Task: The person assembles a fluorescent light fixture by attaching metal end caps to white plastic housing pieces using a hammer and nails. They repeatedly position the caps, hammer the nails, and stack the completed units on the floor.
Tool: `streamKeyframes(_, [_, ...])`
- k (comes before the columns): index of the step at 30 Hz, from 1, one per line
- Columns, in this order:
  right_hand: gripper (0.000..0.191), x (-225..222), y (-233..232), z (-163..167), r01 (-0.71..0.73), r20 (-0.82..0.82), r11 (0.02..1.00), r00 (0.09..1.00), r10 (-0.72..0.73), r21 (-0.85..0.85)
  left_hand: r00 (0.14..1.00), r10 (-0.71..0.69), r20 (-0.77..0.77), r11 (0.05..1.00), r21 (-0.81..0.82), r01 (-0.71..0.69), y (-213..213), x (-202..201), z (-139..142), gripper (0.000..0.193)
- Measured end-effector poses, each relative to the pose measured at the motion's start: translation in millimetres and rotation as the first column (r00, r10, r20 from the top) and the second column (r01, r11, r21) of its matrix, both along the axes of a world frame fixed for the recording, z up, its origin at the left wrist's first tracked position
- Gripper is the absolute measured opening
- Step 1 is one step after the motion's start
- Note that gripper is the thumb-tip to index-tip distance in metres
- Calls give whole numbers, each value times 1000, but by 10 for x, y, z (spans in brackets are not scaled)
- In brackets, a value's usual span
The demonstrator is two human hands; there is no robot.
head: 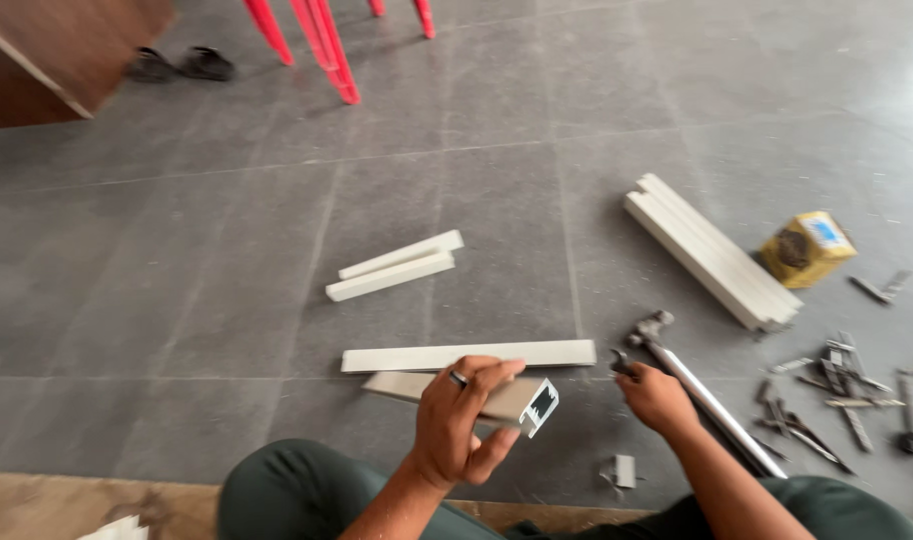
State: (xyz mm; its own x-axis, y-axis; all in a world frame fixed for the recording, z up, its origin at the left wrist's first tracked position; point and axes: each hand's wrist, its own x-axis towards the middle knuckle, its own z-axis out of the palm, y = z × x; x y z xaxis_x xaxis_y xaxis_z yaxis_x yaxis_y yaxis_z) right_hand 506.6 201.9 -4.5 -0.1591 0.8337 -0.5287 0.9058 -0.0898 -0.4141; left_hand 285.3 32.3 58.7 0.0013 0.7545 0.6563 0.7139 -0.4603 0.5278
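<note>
My left hand [463, 420] grips a short white hollow profile piece [517, 400], its open end turned toward me, low over the grey floor. A ring is on one finger. My right hand [657, 398] is closed on a small dark metal part [622, 364] beside a hammer [712, 405] that lies on the floor with its metal handle running toward my knee. A long white strip [469, 355] lies flat just beyond my left hand.
Two short white profile pieces [397, 267] lie farther out. A bundle of long white profiles [712, 252] and a yellow box [807, 248] sit at right. Several screws and metal brackets [837, 395] are scattered far right. Red chair legs [322, 40], shoes [182, 65] and brown furniture [47, 50] stand behind.
</note>
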Motion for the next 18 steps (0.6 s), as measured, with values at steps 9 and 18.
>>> streamKeyframes(9, [29,213,31,13,177,-236,975,961,-143,132,859,-76,-507,831,-508,-227,820,477,-1011,67])
streamKeyframes(18, [21,357,-200,-130,224,-372,913,924,-88,341,843,-118,-525,786,-569,-244,843,642,-1487,66])
